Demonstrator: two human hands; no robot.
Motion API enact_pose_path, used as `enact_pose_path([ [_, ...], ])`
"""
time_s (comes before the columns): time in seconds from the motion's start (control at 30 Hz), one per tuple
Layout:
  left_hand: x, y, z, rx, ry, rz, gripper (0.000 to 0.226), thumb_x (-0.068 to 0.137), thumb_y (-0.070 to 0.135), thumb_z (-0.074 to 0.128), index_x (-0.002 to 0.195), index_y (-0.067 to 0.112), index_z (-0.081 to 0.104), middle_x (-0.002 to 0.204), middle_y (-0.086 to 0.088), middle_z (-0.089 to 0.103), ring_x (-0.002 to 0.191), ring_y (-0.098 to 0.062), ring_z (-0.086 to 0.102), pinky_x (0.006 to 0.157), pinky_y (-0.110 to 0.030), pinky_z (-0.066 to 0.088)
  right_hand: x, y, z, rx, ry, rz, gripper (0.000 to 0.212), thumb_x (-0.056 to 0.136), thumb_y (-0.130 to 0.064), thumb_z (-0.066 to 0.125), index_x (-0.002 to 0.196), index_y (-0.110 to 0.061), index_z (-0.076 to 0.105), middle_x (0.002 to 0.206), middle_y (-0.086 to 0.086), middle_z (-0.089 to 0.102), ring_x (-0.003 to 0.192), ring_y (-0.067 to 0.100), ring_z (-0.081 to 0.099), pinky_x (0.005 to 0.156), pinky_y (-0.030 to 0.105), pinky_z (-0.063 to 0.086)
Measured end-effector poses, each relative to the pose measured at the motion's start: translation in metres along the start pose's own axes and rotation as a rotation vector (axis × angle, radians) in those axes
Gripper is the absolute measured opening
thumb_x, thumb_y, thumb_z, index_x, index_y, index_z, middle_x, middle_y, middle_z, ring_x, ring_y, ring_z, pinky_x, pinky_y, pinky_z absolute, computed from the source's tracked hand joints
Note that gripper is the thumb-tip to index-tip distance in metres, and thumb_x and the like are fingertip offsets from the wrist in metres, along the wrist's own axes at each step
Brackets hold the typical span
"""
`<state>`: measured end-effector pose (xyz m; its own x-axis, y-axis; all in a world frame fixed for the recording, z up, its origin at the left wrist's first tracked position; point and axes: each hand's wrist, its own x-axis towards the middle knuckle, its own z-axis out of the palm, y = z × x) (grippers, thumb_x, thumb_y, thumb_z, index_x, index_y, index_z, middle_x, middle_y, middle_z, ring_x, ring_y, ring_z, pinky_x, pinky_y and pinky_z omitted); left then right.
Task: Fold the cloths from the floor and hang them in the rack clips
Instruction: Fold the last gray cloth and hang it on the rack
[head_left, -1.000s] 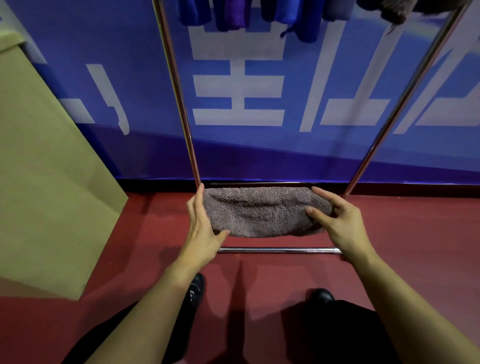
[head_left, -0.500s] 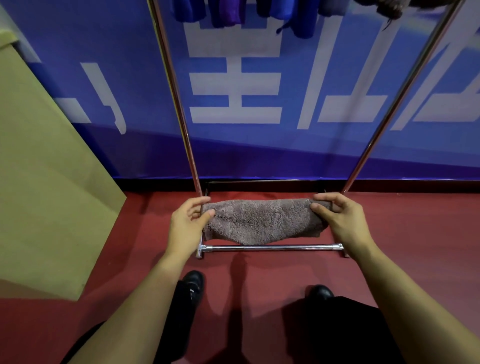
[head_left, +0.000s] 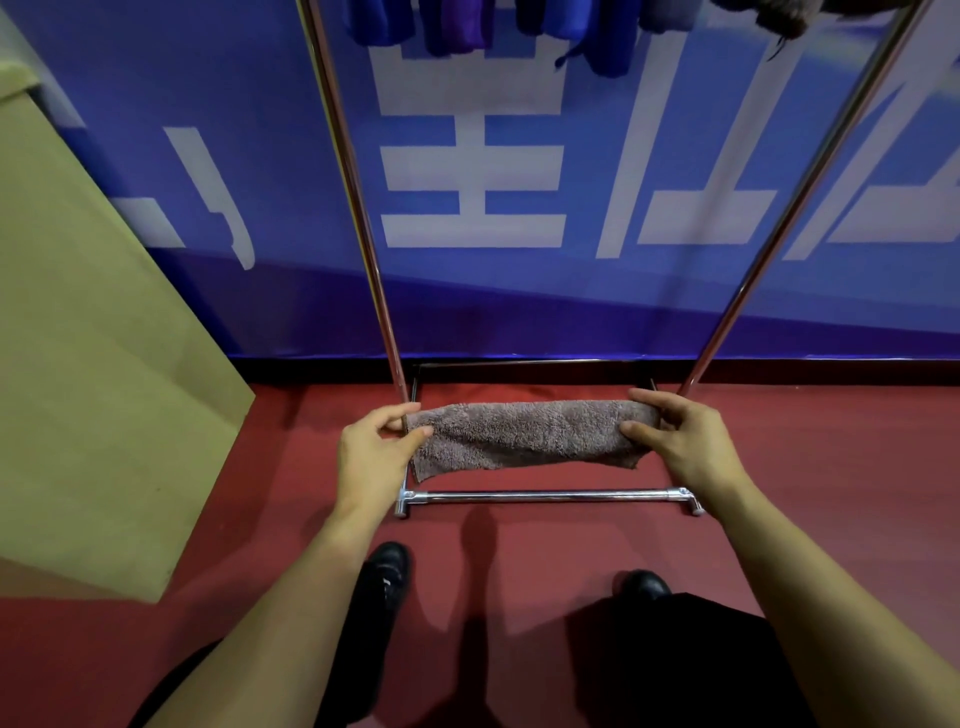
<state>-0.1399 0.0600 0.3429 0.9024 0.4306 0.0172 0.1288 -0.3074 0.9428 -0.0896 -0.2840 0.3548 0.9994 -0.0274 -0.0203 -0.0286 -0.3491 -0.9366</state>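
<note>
Above the floor (head_left: 779, 441), between the rack (head_left: 363, 208) poles, both hands, left (head_left: 371, 452) and right (head_left: 685, 447), are pinching the folded cloth (head_left: 524, 436) ends; a slackening pinch is risking the fold opening or dropping.

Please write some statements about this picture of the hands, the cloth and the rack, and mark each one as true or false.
1. Both hands hold the brown cloth, one at each end. True: the left hand pinches the left end and the right hand the right end.
2. The cloth lies flat on the red floor. False: it is held up in the air, stretched between the hands.
3. Blue and purple cloths already hang at the top of the rack. True.
4. The wall behind the rack is plain white. False: a blue banner with large white characters is there.
5. The person is barefoot. False: black shoes show below the arms.
</note>
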Motion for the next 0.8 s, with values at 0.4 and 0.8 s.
enact_pose_path([
  [0.4, -0.005, 0.002, 0.004, 0.055, 0.015, 0.084, 0.021, 0.077, 0.005, 0.082, 0.082, 0.022, 0.072, 0.096, 0.000, 0.066, 0.079, -0.012, 0.066, 0.075, -0.018, 0.053, -0.004, -0.006, 0.001, -0.245, 0.145, -0.058, 0.014, 0.078, -0.011, 0.080, 0.085, -0.021, 0.075, 0.099, 0.005, 0.064, 0.091, 0.018, 0.063, 0.085, 0.025, 0.050],
  [0.8, -0.002, -0.003, 0.007, -0.148, -0.128, -0.015, 0.014, 0.098, 0.021, 0.064, 0.094, 0.024, 0.051, 0.081, 0.003, 0.065, 0.077, -0.014, 0.061, 0.078, -0.036, 0.047, -0.007, -0.005, 0.006, 0.067, 0.012, -0.123, 0.021, 0.094, -0.009, 0.066, 0.108, -0.018, 0.053, 0.084, 0.009, 0.066, 0.076, 0.011, 0.060, 0.073, 0.030, 0.051],
])
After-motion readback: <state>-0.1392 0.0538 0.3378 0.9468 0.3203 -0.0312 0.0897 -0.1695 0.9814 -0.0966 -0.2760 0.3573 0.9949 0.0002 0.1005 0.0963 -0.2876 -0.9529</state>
